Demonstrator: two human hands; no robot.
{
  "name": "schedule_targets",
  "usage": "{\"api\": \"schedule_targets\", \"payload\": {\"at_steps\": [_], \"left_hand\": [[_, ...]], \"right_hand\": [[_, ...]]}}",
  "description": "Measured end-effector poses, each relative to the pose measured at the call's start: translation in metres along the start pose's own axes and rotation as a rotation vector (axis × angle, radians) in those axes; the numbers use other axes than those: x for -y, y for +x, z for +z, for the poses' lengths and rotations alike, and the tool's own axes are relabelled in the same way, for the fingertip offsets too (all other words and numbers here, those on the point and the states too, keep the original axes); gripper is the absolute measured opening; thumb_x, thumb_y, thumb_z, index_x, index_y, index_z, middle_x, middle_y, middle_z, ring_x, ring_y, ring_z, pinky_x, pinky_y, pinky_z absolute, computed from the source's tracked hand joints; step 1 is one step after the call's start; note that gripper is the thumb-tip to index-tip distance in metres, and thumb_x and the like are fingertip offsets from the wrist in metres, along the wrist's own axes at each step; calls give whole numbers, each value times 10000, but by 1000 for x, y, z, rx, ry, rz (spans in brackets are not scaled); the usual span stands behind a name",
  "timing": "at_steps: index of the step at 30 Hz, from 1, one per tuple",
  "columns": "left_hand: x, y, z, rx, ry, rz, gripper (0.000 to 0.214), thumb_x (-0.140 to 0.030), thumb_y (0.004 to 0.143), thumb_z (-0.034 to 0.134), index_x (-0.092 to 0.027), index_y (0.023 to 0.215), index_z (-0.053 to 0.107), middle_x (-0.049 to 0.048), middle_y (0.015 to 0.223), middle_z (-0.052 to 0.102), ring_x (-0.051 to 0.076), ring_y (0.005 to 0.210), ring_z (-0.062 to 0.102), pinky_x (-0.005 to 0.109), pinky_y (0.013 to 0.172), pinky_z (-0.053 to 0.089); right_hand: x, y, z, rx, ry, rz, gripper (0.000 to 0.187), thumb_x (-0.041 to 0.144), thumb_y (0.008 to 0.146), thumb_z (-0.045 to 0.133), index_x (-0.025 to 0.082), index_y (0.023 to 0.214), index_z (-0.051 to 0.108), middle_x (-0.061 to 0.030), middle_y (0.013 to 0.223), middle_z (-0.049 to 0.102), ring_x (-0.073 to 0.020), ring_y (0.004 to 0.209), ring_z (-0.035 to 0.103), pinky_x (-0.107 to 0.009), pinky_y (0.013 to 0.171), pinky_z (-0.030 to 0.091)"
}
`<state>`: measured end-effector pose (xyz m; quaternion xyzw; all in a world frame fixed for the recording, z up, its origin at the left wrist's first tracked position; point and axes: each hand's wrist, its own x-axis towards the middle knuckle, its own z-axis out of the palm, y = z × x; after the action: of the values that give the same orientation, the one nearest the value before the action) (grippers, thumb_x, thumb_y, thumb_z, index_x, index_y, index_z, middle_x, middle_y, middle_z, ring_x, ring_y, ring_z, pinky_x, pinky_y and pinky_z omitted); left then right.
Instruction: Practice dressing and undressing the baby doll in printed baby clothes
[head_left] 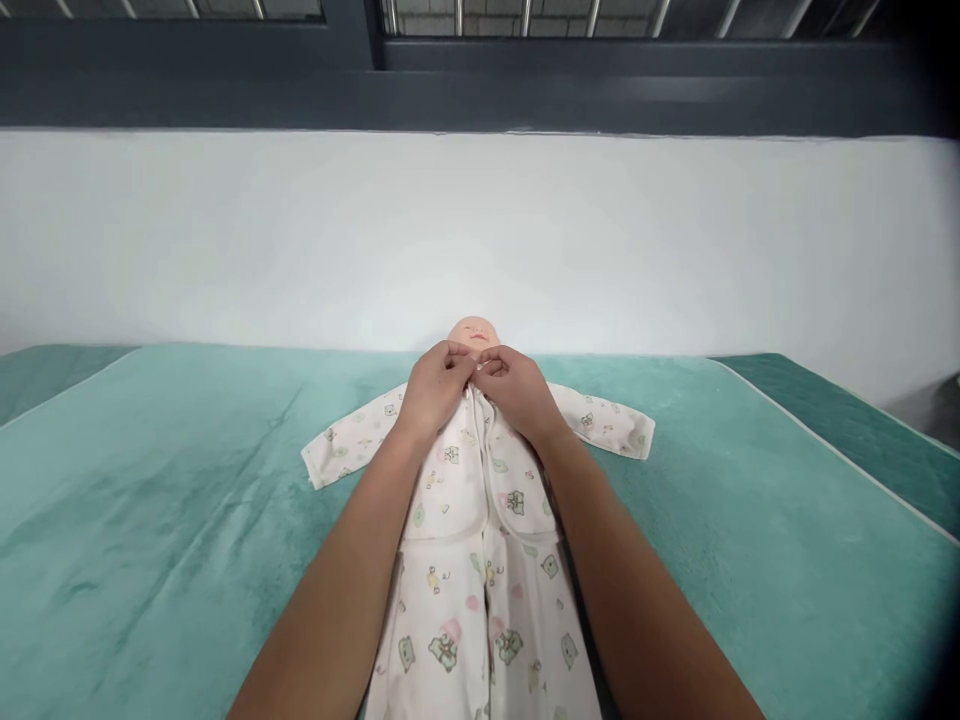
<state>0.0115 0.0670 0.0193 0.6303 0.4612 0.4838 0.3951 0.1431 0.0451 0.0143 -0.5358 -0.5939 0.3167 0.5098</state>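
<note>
A baby doll lies on its back, its head [475, 330] toward the wall. It wears a white baby sleepsuit [457, 510] printed with small bears and leaves, the two sleeves spread out to the sides. At the neck, just below the doll's chin, my left hand [439, 385] pinches the edge of the collar. My right hand [517, 388] pinches the collar's other side, its fingertips meeting those of the left. The fingers hide whatever fastener may be there. Down the middle of the sleepsuit runs a front opening, its edges lying close together.
Beneath the doll spreads a teal plush blanket [187, 520] with a few creases and darker borders at both sides. A white wall [300, 230] rises behind it, under a dark window frame [480, 95] with metal bars.
</note>
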Motion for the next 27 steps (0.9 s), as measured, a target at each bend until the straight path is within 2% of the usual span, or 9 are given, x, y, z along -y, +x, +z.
{"api": "schedule_targets", "payload": {"at_steps": [4, 10, 15, 18, 20, 23, 27], "left_hand": [[0, -1, 2, -5, -53, -49, 181, -343, 744, 677, -191, 842, 662, 41, 828, 702, 166, 759, 635, 271, 691, 459], [-1, 0, 2, -44, -327, -173, 250, -235, 670, 710, -166, 896, 631, 9, 714, 636, 105, 571, 534, 256, 582, 427], [-3, -2, -4, 27, -373, -199, 237, -196, 667, 683, -159, 896, 634, 13, 710, 618, 110, 591, 544, 267, 603, 439], [-1, -1, -5, 43, -270, -141, 213, -194, 686, 654, -157, 895, 648, 30, 754, 634, 125, 645, 570, 274, 644, 453], [2, 0, -4, -1, -93, -71, 188, -207, 712, 627, -163, 892, 660, 37, 780, 646, 140, 687, 584, 279, 668, 455], [5, 0, -2, -69, 176, -4, 161, -199, 729, 585, -170, 855, 681, 47, 832, 669, 168, 767, 607, 298, 724, 456], [6, -3, -4, -36, 350, 75, 173, -216, 775, 517, -172, 730, 678, 56, 860, 672, 193, 845, 608, 320, 791, 451]], "right_hand": [[2, 0, 2, 30, -133, 8, 171, 295, 700, 562, 225, 844, 620, 22, 700, 623, -147, 644, 552, -261, 574, 414], [0, -1, 3, 31, -58, 22, 335, 358, 678, 635, 229, 982, 580, 25, 785, 650, -155, 713, 599, -280, 649, 452], [4, -7, 1, 38, -32, 39, 383, 383, 683, 667, 218, 1008, 547, 20, 813, 661, -159, 757, 614, -298, 695, 461], [6, -12, -1, 84, -12, 33, 390, 381, 701, 673, 211, 1030, 550, 5, 867, 673, -157, 794, 621, -298, 720, 462], [6, -16, -2, 89, -4, 32, 394, 376, 720, 665, 209, 1060, 557, -5, 915, 671, -156, 822, 620, -295, 733, 462], [6, -21, -1, 45, -3, 46, 366, 392, 765, 628, 211, 1078, 572, -15, 962, 661, -157, 838, 611, -298, 747, 460], [9, -34, 3, -33, -85, 23, 306, 455, 805, 587, 216, 995, 611, -33, 999, 635, -162, 825, 590, -309, 757, 454]]}}
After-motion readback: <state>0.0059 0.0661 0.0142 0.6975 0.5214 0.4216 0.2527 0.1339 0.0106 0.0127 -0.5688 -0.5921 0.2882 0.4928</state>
